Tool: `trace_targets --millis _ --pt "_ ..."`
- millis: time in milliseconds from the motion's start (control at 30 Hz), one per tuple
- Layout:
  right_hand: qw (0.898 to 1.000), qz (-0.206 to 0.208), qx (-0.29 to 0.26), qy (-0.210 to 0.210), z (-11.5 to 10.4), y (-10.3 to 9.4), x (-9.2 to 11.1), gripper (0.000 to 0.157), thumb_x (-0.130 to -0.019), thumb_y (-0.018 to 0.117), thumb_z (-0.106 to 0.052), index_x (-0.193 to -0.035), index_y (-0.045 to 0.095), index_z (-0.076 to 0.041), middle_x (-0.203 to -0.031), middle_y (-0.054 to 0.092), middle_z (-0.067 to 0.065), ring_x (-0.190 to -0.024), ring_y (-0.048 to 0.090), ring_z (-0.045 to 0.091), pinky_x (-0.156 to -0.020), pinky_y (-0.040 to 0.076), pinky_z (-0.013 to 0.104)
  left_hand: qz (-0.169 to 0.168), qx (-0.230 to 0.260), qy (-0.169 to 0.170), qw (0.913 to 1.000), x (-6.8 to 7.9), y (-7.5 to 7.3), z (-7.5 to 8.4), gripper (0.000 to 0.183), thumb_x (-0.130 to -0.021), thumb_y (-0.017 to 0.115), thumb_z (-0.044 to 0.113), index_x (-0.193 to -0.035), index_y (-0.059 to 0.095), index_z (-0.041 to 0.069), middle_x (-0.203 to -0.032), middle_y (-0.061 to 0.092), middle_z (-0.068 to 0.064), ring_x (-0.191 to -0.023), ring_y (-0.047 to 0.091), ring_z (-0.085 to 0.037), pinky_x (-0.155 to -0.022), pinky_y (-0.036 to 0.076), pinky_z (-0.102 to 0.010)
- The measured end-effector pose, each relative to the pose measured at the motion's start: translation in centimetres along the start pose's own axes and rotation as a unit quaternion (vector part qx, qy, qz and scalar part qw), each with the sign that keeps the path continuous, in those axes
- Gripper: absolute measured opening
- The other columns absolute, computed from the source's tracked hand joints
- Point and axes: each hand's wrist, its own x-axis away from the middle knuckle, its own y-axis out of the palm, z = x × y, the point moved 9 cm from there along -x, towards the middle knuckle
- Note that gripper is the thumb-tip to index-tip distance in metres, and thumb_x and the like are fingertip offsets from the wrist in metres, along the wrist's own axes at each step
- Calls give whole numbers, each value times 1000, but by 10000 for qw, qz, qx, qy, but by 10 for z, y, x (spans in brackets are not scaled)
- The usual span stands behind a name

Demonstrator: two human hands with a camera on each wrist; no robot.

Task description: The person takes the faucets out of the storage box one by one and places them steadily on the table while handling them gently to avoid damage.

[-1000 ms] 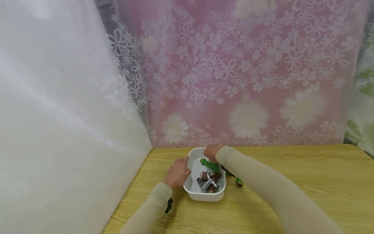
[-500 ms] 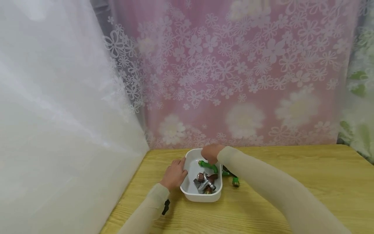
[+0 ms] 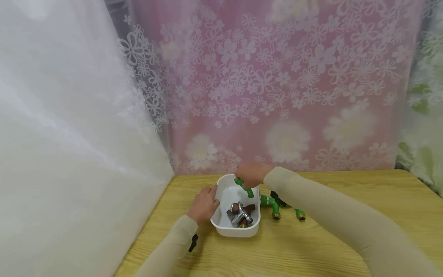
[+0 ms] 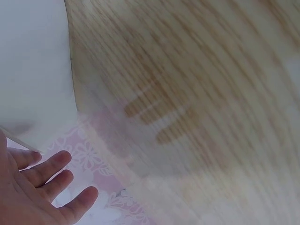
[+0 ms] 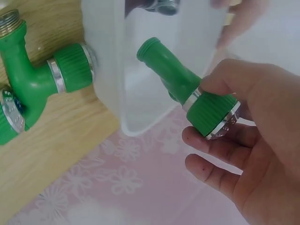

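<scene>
My right hand [image 3: 252,175] grips a green tap [image 3: 246,188] by its ribbed knob end, above the far part of a white plastic tub [image 3: 237,232]. In the right wrist view the thumb and fingers close round the green tap [image 5: 173,75], whose spout points into the tub [image 5: 136,127]. At the tub's left side rests my left hand [image 3: 203,204], fingertips at the rim. Its fingers look loosely extended in the left wrist view [image 4: 47,183]. Inside the tub lie a chrome tap [image 3: 241,214] and brown tap parts [image 3: 250,208], partly overlapping.
Just right of the tub another green tap [image 3: 271,204] lies on the wooden table [image 3: 346,215]. A further green piece [image 3: 300,214] shows partly behind the right forearm. White sheeting [image 3: 86,134] hangs at the left, a pink floral curtain [image 3: 277,96] behind.
The right hand has taken hold of the green tap that lay in the tub and raised it, tilting its spout downward. The right forearm moved right, uncovering green taps. The left hand stays at the rim.
</scene>
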Motion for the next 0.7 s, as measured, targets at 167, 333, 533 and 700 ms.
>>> trace_targets --millis 167,333,533,700 --pt "9997 137 -179 -64 3 -17 19 12 -91 72 -19 -100 70 -12 -87 63 -1 -70 49 12 -64 44 31 64 -7 115 9999 -4 -4 3 58 -102 50 26 -154 38 2 -143 53 -21 -134 48 -38 -102 45 -60" --pt "9992 320 60 -215 6 -30 43 23 -92 73 -21 -111 71 -9 -100 68 2 -82 59 14 -74 53 35 118 -57 180 9998 -6 -7 4 57 -103 50 26 -154 38 2 -143 54 -21 -134 48 -38 -101 46 -59" --pt "9991 303 218 -184 18 -28 64 23 -92 74 -25 -110 72 -12 -97 68 -1 -85 62 12 -76 55 34 81 -55 221 9997 -4 -7 2 58 -102 50 25 -153 38 1 -144 52 -22 -135 47 -39 -102 45 -60" --pt "9996 224 145 82 35 -23 77 19 -92 74 -29 -104 70 -15 -92 65 -5 -78 60 8 -70 54 33 51 -73 137 9999 -2 -5 -2 57 -102 51 25 -153 39 1 -144 52 -21 -136 47 -39 -102 45 -60"
